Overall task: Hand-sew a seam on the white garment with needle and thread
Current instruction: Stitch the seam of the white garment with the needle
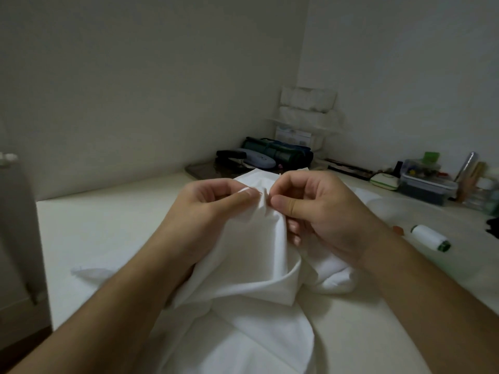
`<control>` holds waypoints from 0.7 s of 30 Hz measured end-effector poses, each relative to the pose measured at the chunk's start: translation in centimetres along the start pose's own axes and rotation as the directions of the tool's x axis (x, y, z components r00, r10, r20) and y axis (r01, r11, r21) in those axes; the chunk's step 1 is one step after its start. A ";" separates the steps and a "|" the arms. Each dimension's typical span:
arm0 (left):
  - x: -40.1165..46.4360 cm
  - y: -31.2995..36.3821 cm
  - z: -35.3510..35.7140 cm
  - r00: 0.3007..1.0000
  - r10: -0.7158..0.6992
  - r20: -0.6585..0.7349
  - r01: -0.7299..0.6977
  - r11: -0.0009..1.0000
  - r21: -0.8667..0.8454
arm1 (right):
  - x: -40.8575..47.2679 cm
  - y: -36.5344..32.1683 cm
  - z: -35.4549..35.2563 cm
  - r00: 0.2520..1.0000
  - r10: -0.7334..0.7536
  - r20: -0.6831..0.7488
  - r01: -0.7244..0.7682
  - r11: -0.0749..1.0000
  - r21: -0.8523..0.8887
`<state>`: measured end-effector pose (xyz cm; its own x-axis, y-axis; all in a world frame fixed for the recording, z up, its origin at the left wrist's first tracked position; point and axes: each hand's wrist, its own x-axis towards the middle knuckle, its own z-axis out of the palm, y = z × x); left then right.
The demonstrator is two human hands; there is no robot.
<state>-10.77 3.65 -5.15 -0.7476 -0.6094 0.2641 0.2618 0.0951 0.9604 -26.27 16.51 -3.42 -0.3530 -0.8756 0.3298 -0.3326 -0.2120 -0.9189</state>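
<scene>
The white garment (251,279) lies bunched on the pale table (102,228) and is lifted up between my hands. My left hand (208,203) pinches a raised fold of the cloth between thumb and fingers. My right hand (310,203) faces it, thumb and forefinger pinched together at the same fold. A thin dark needle (259,194) shows faintly at the fold between the two thumbs. I cannot make out the thread or tell which hand holds the needle.
A spool of white thread (430,237) lies on the table to the right. Along the back right stand a clear plastic box (426,184), a green roll-up case (278,152), a dark stapler (232,156) and stacked white packs (307,109). A wall corner closes the back.
</scene>
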 end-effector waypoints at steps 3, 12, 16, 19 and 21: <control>0.1 -0.3 0.2 1.000 0.015 0.025 -0.015 0.999 0.029 | 0.0 0.2 0.3 0.999 -0.024 -0.032 0.022 0.998 -0.052; -0.1 0.0 -0.1 1.000 0.016 0.014 -0.016 0.999 -0.039 | -0.1 0.0 0.3 0.999 -0.009 -0.053 0.004 0.995 -0.099; 0.0 0.0 -0.1 1.000 0.003 0.019 -0.002 0.999 -0.043 | -0.1 0.1 0.4 0.994 0.011 -0.105 -0.029 0.985 -0.173; 0.1 -0.1 0.1 1.000 0.007 0.019 -0.006 1.000 -0.020 | -0.2 0.0 0.5 0.990 -0.005 -0.141 -0.022 0.981 -0.192; 0.1 -0.1 0.2 1.000 0.013 0.022 -0.013 1.000 0.003 | -0.3 -0.1 0.8 0.988 -0.021 -0.153 -0.007 0.983 -0.183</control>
<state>-10.95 3.72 -5.20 -0.7572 -0.5907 0.2788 0.2699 0.1058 0.9571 -25.48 16.42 -3.60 -0.4752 -0.7943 0.3785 -0.4845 -0.1228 -0.8661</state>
